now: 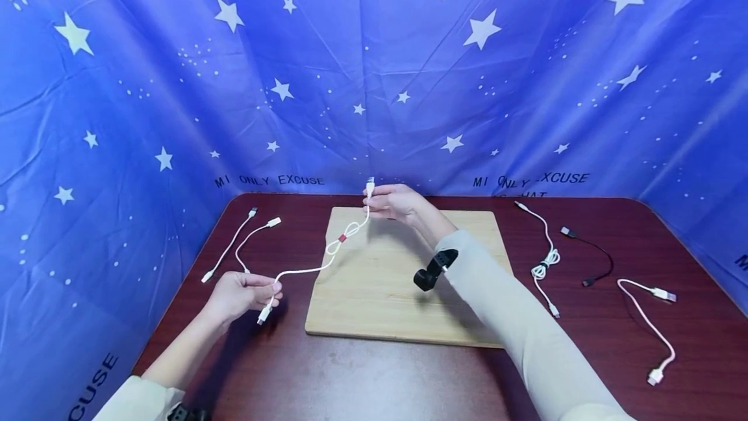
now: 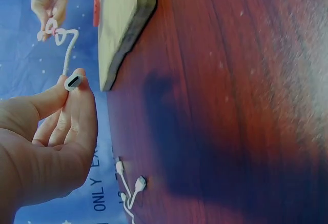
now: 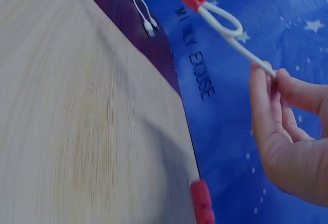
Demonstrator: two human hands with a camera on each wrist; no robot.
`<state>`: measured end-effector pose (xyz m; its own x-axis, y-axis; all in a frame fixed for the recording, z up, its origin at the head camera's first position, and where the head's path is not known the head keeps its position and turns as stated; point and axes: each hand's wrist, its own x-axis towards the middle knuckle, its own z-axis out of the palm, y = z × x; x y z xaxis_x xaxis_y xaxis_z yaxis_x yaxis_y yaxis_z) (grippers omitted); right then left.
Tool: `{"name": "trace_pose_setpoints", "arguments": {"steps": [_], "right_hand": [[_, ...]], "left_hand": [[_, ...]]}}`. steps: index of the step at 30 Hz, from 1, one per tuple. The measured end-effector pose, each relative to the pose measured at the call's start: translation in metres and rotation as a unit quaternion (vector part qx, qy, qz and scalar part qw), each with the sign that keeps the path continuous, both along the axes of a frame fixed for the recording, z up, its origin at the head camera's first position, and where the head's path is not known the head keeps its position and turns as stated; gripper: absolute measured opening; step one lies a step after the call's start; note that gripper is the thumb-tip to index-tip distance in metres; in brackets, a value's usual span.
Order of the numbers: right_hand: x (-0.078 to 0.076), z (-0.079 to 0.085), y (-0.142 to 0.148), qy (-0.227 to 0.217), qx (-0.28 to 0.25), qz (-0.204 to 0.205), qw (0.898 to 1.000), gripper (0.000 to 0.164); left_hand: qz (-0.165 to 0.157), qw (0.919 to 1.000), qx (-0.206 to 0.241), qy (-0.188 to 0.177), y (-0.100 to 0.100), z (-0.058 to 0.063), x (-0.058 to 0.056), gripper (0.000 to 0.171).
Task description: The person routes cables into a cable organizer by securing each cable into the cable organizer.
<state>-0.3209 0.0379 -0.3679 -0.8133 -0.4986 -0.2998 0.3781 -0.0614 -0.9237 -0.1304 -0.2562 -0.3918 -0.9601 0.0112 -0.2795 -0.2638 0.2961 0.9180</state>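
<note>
A white USB cable (image 1: 304,271) is held up in the air between both hands. Its middle is folded into a small bow of loops, bound by a red tie (image 3: 193,0). My left hand (image 1: 238,297) pinches the lower left end between thumb and fingertips; the small oval plug (image 2: 73,82) points toward the left wrist camera. Higher up, over the far part of a wooden board (image 1: 403,304), my right hand (image 1: 394,203) pinches the other end, just below the USB-A plug (image 1: 371,186), which points upward.
Two short white cables (image 1: 228,249) lie left of the board on the dark red table (image 1: 280,369). To the right lie a bundled white cable (image 1: 545,265), a short black cable (image 1: 598,249) and another white cable (image 1: 654,327). A red object (image 3: 203,203) shows at the board's edge.
</note>
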Motion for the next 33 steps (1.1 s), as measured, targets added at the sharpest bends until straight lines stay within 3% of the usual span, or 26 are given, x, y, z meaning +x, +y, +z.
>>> {"name": "trace_pose_setpoints", "arguments": {"steps": [4,11,18,29,33], "right_hand": [[-0.005,-0.005,0.015,-0.010,-0.033,-0.021,0.999,0.018],[-0.010,-0.007,0.023,-0.032,-0.049,-0.049,0.997,0.015],[-0.014,-0.008,0.032,-0.005,-0.014,-0.053,0.998,0.049],[-0.015,-0.008,0.043,0.031,0.023,-0.060,0.997,0.049],[-0.018,-0.010,0.046,0.033,0.021,-0.063,0.997,0.050]], "left_hand": [[-0.020,0.9998,-0.002,0.003,0.009,-0.007,0.005,0.035],[-0.066,0.9973,-0.019,0.024,0.042,-0.019,0.023,0.025],[-0.109,0.9938,-0.001,0.019,0.073,-0.022,0.036,0.019],[-0.116,0.9903,0.076,-0.013,0.102,-0.033,0.042,0.023],[-0.115,0.9864,0.111,-0.040,0.114,-0.040,0.043,0.025]]}}
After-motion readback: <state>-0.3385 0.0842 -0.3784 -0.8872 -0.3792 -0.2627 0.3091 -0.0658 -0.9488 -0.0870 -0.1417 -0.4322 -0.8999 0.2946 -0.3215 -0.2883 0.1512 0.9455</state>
